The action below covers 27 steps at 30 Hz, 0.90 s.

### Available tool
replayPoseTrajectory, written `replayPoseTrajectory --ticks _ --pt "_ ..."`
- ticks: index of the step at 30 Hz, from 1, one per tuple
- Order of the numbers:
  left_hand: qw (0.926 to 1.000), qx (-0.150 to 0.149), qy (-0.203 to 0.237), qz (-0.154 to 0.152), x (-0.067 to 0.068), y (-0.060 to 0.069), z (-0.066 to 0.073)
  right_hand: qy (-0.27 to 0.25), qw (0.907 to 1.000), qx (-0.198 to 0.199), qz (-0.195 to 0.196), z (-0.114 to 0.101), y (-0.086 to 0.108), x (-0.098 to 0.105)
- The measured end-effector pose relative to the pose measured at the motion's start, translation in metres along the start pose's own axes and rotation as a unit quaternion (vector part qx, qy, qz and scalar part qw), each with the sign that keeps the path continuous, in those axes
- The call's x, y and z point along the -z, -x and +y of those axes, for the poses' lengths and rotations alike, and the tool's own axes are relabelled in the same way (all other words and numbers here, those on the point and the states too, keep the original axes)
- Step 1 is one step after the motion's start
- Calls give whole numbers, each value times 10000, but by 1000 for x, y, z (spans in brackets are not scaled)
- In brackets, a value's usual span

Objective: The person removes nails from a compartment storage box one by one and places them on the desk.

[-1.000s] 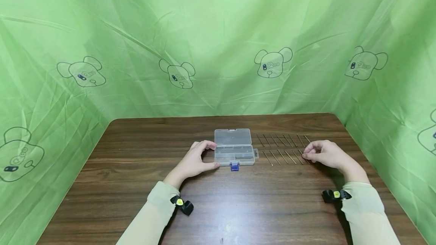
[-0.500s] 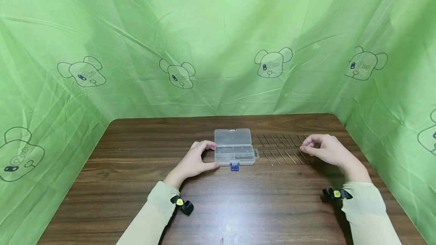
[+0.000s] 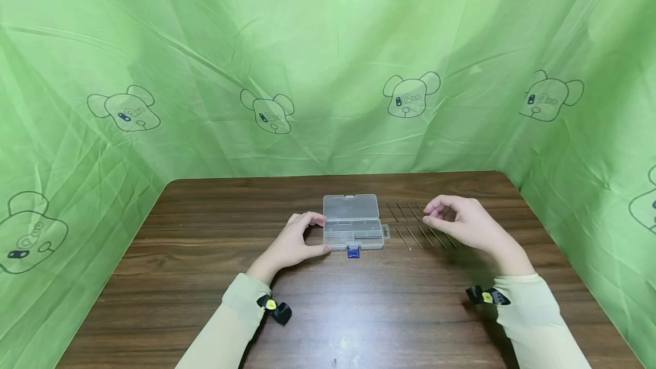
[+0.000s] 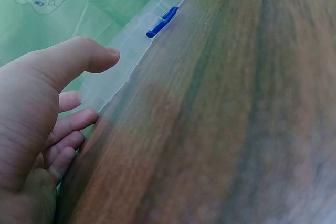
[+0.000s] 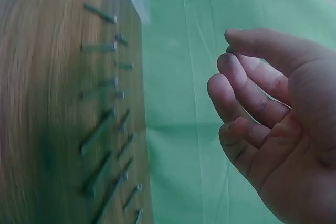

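On the table a clear plastic box (image 3: pixel 353 225) lies open, its lid folded back, with a thin metal piece in a front compartment. My left hand (image 3: pixel 291 242) rests against the box's left side, thumb at the front corner and fingers at the back; the left wrist view also has this hand (image 4: pixel 47 108) beside the box. Right of the box, thin nails (image 3: pixel 403 238) lie slanted in two rows. Above their right half hovers my right hand (image 3: pixel 463 222), fingertips pinched together. In the right wrist view, a small dark nail end (image 5: pixel 230 50) shows at these fingertips, the rest hidden.
A blue latch (image 3: pixel 353 251) hangs at the box's front, and a clear hanging tab (image 3: pixel 386 231) sticks out on its right. Green cloth (image 3: pixel 328 61) stands around the back and sides of the wooden table (image 3: pixel 215 215).
My right hand has lifted from the right end of the nail rows and moved left and slightly back, above the nails. The left hand and the box stay in place.
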<state>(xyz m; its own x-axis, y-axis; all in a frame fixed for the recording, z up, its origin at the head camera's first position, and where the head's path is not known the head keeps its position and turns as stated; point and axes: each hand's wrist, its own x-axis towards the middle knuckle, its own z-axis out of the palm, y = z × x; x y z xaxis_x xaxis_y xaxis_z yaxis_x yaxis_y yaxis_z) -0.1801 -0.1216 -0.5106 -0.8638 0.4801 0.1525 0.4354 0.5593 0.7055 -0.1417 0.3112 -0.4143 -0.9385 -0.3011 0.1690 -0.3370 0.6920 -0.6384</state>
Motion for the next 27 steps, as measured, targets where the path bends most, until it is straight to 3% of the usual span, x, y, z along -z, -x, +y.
replayPoseTrajectory --ticks 8,15,27 --pt "10000 -7 15 0 1 0 0 -73 9985 474 -260 -19 -12 -24" --pt "10000 -2 6 18 1 0 1 -78 9966 658 -483 -31 -23 -44" --pt "9999 116 2 -96 1 0 2 -93 9954 811 -505 -33 -28 -64"
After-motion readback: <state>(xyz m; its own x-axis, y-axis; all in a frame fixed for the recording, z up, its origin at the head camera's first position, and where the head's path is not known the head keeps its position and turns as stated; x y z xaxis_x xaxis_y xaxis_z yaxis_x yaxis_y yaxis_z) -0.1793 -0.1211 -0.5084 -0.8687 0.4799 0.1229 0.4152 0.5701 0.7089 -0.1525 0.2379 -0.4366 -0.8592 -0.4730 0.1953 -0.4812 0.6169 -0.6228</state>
